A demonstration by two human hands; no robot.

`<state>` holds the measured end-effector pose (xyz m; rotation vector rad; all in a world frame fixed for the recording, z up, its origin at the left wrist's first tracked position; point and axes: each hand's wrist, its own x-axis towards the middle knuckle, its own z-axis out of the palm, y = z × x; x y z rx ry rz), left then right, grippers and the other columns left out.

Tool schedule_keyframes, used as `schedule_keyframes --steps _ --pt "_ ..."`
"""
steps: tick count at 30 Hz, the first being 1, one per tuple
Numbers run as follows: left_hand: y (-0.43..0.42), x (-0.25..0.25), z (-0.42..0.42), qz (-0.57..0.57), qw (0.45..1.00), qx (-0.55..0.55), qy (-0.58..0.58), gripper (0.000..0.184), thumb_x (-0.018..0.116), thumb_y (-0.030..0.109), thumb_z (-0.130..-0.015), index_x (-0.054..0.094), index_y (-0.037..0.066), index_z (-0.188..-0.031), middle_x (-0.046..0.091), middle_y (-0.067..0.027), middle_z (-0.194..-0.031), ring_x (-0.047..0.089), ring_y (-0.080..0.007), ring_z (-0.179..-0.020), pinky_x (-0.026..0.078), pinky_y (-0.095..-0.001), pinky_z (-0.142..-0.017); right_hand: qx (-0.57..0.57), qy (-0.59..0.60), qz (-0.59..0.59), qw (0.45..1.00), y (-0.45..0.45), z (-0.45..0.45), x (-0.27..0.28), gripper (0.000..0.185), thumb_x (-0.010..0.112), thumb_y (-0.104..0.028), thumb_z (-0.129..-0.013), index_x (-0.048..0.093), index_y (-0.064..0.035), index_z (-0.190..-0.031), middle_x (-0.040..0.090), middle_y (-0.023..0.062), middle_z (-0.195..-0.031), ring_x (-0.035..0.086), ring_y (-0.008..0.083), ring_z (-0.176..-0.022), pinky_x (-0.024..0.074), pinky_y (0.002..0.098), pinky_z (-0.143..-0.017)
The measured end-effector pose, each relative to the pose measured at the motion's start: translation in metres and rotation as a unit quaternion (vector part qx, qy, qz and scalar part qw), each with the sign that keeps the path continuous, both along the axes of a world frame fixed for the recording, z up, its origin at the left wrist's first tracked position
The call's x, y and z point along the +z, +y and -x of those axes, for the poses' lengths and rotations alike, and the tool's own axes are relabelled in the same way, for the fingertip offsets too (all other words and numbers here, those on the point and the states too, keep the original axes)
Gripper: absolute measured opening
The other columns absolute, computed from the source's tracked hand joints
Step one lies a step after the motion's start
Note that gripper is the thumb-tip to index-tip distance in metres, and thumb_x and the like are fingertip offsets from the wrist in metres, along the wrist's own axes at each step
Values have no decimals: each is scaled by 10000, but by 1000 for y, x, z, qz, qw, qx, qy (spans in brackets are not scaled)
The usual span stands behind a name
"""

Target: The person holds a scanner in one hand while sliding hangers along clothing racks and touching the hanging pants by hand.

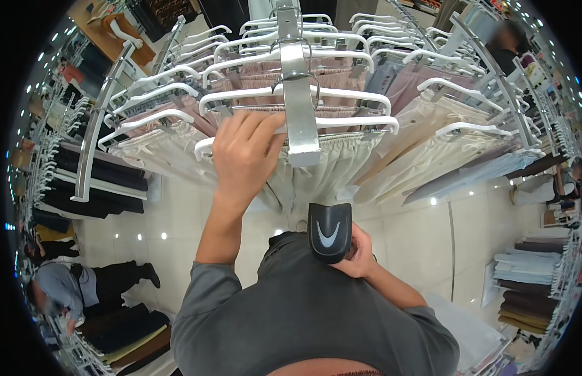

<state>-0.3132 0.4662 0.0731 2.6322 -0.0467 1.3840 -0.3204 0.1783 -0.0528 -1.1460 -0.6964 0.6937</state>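
Nearest, at 6 o'clock, is the wearer's dark grey top (309, 307). Just ahead of it, at 5 o'clock from the middle of the view, a dark handheld scanner (328, 233) with a pale curved mark points up and forward; the right hand (358, 254) is closed around it from its 4 o'clock side, though the scanner's head hides most of the grip. At about 11 o'clock the left hand (246, 149) reaches out, fingers together and bent over the front white hanger (360, 122); its fingertips are hidden, so I cannot tell whether they pinch it. That hanger lies at 12 o'clock, just beneath a metal display arm (301, 94), and carries pale trousers (331, 156) with a gathered waistband. Behind it, pink trousers (328, 79) hang in a row on more white hangers. Cream trousers (422, 150) hang at 2 o'clock and other pale trousers (159, 141) at 10 o'clock, over a glossy tiled floor (403, 235). Farther off, dark garments (97, 172) hang at 9 o'clock, a person in a light blue shirt (59, 288) is at 8 o'clock, and light blue garments (522, 266) are at 4 o'clock.
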Motion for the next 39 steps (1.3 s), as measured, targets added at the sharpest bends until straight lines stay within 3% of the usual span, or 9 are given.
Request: schedule_keyframes --steps 2,7,9,11,18,26,28,31,39 --pt "-5 -1 3 -10 1000 13 5 361 823 7 -670 751 117 -1006 703 -16 -959 667 -234 -904 505 -396 -768 3 10 0 1000 -1 -2 4 626 849 -101 -817 561 47 -1352 672 75 -1181 648 133 -1077 487 300 -982" --pt "-44 -35 16 23 989 32 -143 341 767 -60 -695 743 104 -992 659 -69 -1088 630 -300 -1003 481 -490 -861 27 -11 -6 1000 -19 -23 1 608 849 -120 -818 573 50 -1331 668 72 -1172 646 129 -1059 485 297 -975" --pt "-66 -44 17 -1 995 6 -103 355 748 -83 -675 739 97 -981 655 -68 -1044 624 -295 -982 487 -480 -850 38 -31 -11 999 -31 -34 1 602 850 -133 -816 572 55 -1315 669 78 -1185 642 136 -1072 481 298 -979" --pt "-97 -38 -3 74 978 -181 -66 342 739 -92 -682 737 93 -969 653 -62 -1018 617 -288 -965 492 -446 -828 26 -13 -11 1000 -46 -41 13 596 849 -135 -814 573 57 -1307 668 84 -1192 640 141 -1078 480 300 -981" --pt "-173 6 -118 159 959 -222 -76 305 722 -126 -751 736 64 -989 659 -94 -987 625 -301 -924 499 -389 -815 16 -40 -37 998 -111 -86 12 582 829 -122 -805 576 65 -1295 669 101 -1210 640 156 -1090 484 312 -980" --pt "-222 23 -262 50 978 -199 21 241 730 84 -881 701 61 -1119 682 -114 -1099 620 -333 -1105 473 -436 -971 -55 -136 -44 988 -181 -131 0 532 832 -125 -790 607 72 -1229 708 103 -1117 673 154 -985 514 295 -901" --pt "-224 19 -287 5 985 -161 65 325 742 173 -902 689 67 -1205 694 -130 -1150 621 -335 -1141 468 -452 -1013 -38 -107 -35 993 -198 -138 -12 437 760 30 -838 589 91 -1235 704 164 -1066 699 225 -917 567 347 -834" --pt "-230 10 -294 -61 984 -93 142 353 729 235 -930 683 59 -1233 696 -140 -1162 631 -352 -1122 472 -459 -1018 -18 -67 -65 995 -217 -153 -21 411 716 116 -853 581 106 -1241 706 183 -1040 710 243 -898 590 364 -806" --pt "-253 38 -292 45 942 -100 318 331 702 345 -964 741 59 -1126 717 -174 -1024 662 -372 -1028 514 -461 -899 9 -103 -72 992 -243 -184 -22 411 732 103 -842 590 102 -1228 716 176 -1009 721 236 -895 589 356 -812"
